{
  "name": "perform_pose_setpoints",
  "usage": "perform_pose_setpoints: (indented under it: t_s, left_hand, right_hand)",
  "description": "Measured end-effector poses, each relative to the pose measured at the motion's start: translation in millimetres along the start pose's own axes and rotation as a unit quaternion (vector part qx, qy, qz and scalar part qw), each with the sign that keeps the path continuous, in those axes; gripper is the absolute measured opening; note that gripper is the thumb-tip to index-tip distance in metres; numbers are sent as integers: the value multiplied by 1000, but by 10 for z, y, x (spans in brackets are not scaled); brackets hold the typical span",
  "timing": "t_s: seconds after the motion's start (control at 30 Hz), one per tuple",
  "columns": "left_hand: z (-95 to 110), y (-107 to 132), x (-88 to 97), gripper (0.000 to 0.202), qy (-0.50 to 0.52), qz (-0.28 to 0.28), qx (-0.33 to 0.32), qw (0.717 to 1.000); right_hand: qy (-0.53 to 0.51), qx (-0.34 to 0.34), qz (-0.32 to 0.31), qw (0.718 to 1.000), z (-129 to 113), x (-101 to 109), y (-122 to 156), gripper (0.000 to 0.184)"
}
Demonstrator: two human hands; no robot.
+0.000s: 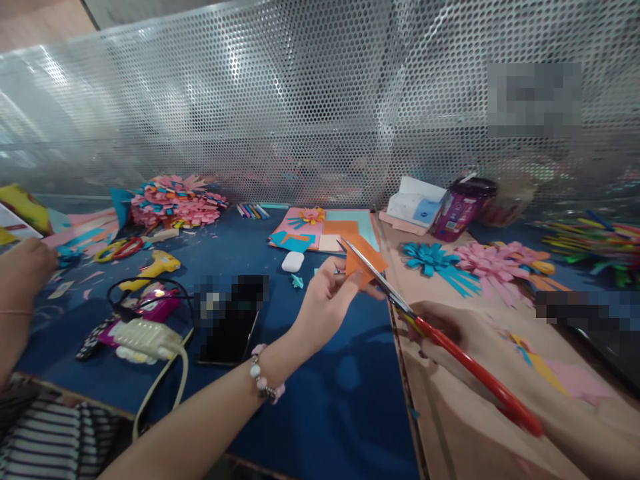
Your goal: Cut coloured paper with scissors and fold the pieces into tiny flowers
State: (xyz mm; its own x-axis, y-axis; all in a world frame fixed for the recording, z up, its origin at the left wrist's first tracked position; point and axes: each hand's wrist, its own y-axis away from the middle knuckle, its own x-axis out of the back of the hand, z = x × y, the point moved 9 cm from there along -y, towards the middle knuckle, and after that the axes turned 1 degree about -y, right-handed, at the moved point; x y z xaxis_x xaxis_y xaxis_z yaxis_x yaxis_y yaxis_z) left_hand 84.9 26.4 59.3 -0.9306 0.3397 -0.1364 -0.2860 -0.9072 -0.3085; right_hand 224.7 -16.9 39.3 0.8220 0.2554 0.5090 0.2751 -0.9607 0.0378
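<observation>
My left hand (327, 293), with a beaded bracelet on its wrist, pinches a small piece of orange paper (364, 259) above the blue table. In my right hand (450, 333) is a pair of scissors (470, 363) with a long red handle. Their metal blades are parted and lie across the orange paper, pointing up and left. The right fingers are partly hidden behind the handle. Just beyond my hands, sheets of coloured paper (347, 217) lie stacked with a small pink and orange paper flower (311, 215) on top.
Left of my hands are a phone (235, 320), a white power strip (147, 339), a yellow glue gun (155, 268) and a heap of paper flowers (175, 203). Another person's hand (33, 267) is at far left. Finished flowers (427, 259) and a purple cup (463, 207) stand right, before a perforated metal panel (300, 100).
</observation>
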Motion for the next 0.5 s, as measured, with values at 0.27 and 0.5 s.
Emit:
perform_pose_setpoints:
  t_s: [0.27, 0.5]
  left_hand:
    - [0, -2, -13, 8, 8, -5, -6, 1000]
    - [-16, -10, 0, 7, 3, -3, -1, 1000]
  right_hand:
    - [25, -8, 3, 1000, 39, 11, 0, 12]
    - [38, -18, -3, 999, 145, -8, -11, 10]
